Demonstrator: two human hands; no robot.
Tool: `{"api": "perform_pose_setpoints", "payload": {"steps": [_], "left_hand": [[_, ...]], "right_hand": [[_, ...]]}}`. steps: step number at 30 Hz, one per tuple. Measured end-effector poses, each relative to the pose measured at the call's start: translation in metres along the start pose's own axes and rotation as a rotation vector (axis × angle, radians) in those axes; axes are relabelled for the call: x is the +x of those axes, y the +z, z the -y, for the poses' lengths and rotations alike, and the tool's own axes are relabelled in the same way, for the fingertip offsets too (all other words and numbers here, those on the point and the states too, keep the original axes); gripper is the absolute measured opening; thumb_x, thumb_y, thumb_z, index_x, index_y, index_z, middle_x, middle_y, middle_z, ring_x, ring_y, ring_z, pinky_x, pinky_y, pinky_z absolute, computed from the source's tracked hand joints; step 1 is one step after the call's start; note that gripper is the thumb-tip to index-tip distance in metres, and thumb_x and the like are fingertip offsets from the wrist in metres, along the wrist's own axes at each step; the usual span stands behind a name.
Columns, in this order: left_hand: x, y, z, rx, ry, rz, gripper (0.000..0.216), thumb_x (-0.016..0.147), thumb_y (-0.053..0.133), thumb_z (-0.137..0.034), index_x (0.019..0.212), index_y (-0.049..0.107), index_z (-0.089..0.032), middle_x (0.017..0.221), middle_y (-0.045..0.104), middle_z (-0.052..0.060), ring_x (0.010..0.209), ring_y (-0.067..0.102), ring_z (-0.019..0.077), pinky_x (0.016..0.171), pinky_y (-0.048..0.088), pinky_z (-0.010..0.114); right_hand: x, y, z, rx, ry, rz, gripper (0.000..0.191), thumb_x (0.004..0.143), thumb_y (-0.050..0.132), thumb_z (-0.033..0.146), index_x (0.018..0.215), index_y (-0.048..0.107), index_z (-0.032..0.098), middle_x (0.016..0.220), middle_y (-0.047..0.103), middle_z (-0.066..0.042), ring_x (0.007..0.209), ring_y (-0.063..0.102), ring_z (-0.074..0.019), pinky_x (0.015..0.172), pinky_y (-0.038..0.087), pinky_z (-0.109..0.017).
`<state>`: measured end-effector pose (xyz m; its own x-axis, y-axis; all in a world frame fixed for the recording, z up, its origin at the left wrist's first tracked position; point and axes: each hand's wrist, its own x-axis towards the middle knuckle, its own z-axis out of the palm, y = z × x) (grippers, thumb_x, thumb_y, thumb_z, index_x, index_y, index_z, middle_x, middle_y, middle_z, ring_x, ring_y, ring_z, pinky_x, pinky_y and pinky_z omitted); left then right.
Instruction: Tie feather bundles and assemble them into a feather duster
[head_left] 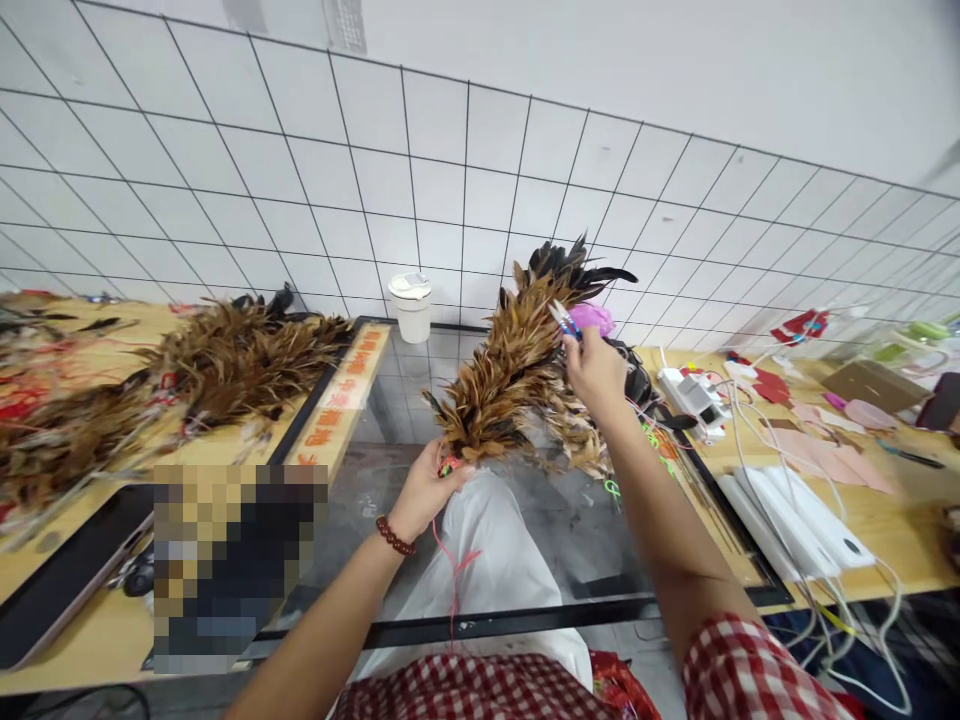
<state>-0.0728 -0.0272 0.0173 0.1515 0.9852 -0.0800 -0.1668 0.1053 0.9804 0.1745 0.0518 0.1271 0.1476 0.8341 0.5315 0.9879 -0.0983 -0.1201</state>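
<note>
Risks, biggest item first. Glass tabletop (349,520): slick, so the feather bundle (499,355) could skid if the hold at its base slackens. The bundle slants over the glass, base toward the person, dark tip toward the wire grid (465,160). The left hand (435,485) has its fingers wrapped round that base; a looser pinch there would probably let feathers splay. Cup (412,308), to the left of the bundle near the far edge: a wide swing could knock it. Scissors (559,317), grasped in the right hand (598,375) – tip beside the upper feathers, contact not certain; a careless squeeze might clip good plumage. Thread (454,570) dangles from the left hand, could snag or pull the binding loose.

Materials, same order. Tabletop: grey, reflective, dark-framed. Bundle: long, bushy, tapering – overlapping pointed feathers, golden brown, going glossy black at the tip. Cup: white, smooth, lidded. Scissors: small, pale metal blades, blue near the grip. Bracelet (395,536): round reddish-brown beads. Thread: thin, pinkish red, limp.
</note>
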Motion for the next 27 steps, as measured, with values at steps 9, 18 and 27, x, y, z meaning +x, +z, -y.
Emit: {"api": "perform_pose_setpoints", "payload": {"steps": [9, 18, 27], "left_hand": [[0.006, -0.007, 0.002, -0.177, -0.120, 0.015, 0.047, 0.065, 0.072, -0.055, 0.076, 0.046, -0.016, 0.066, 0.057, -0.002, 0.038, 0.026, -0.0005, 0.037, 0.014, 0.016], [0.001, -0.009, 0.002, -0.312, -0.276, 0.231, 0.050, 0.066, 0.071, -0.057, 0.080, 0.053, -0.013, 0.051, 0.042, -0.007, 0.034, 0.022, -0.0007, 0.034, 0.010, 0.015], [-0.002, -0.008, 0.003, -0.548, -0.315, 0.320, 0.045, 0.076, 0.063, -0.057, 0.083, 0.055, -0.013, 0.053, 0.040, -0.006, 0.034, 0.022, 0.0000, 0.032, 0.013, 0.014]], "right_hand": [[-0.082, 0.014, 0.018, 0.175, -0.661, 0.178, 0.050, 0.096, 0.026, 0.051, 0.107, 0.061, 0.017, 0.084, 0.067, -0.009, 0.074, 0.059, -0.0207, 0.063, 0.035, -0.030], [0.003, 0.009, 0.010, 0.121, -0.199, 0.050, 0.049, 0.094, 0.029, 0.053, 0.107, 0.058, 0.016, 0.087, 0.064, -0.010, 0.073, 0.055, -0.0195, 0.061, 0.030, -0.028], [-0.050, -0.011, 0.017, 0.246, -0.427, 0.075, 0.048, 0.092, 0.031, 0.051, 0.105, 0.062, 0.017, 0.084, 0.064, -0.009, 0.076, 0.056, -0.0201, 0.066, 0.035, -0.029]]}}
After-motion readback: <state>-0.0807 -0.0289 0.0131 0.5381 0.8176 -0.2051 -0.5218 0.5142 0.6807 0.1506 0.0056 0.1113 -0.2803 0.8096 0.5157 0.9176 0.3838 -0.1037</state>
